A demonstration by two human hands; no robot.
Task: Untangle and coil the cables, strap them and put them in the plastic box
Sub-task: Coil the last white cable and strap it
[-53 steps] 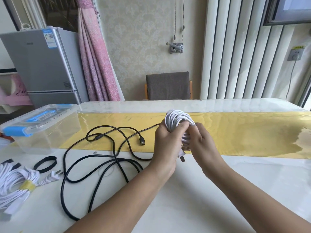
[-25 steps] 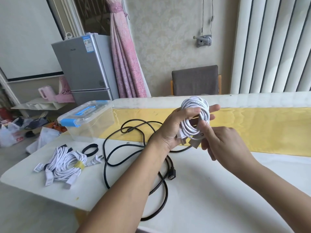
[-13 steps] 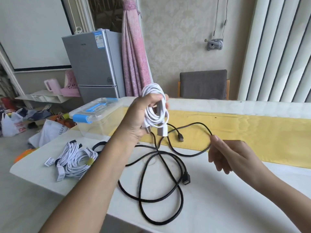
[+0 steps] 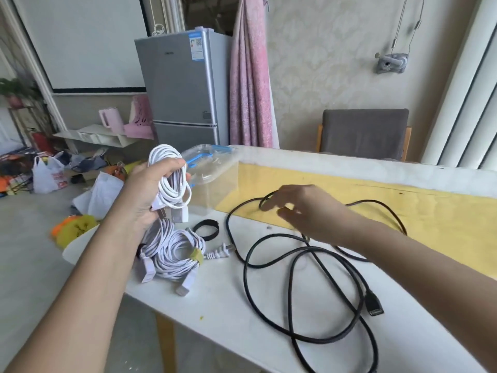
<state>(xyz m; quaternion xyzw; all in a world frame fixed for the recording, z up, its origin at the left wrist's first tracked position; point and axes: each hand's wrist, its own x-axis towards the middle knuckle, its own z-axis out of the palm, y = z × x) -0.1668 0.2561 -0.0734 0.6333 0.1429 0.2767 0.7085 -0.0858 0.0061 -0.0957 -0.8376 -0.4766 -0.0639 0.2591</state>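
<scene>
Your left grip [image 4: 145, 189] is curled tight around the white coil [image 4: 172, 181], held up off the bench [image 4: 242, 324] just left of the plastic box [image 4: 220, 189], with both plug ends dangling below your palm. Two seconds ago both hands were on this coil. Now the left carries it alone, so the winding looks finished and only the strapping is left.

Below it, to the near left of the box, lies the strapped white bundle [image 4: 172, 254], its yellow strap [image 4: 195, 256] already on. It is not yet in the box. Just in front of the box sits the loose black strap [image 4: 206, 229], a flat ring on the bench.

The box itself has its lid on and the blue latches down, so I judge it must be opened before anything goes in.

Your right grip [image 4: 301, 208] has let go of the coil and swung in from the right. It hovers to the right of the box with fingers loosely spread and nothing in them, though the fingertips are blurred. It seems headed for the black strap, and that suits the task: the coil needs binding before your left hand loosens.

The black cable [image 4: 295, 267] sprawls in crossed loops to the right of the box, untouched and still to be coiled.
</scene>
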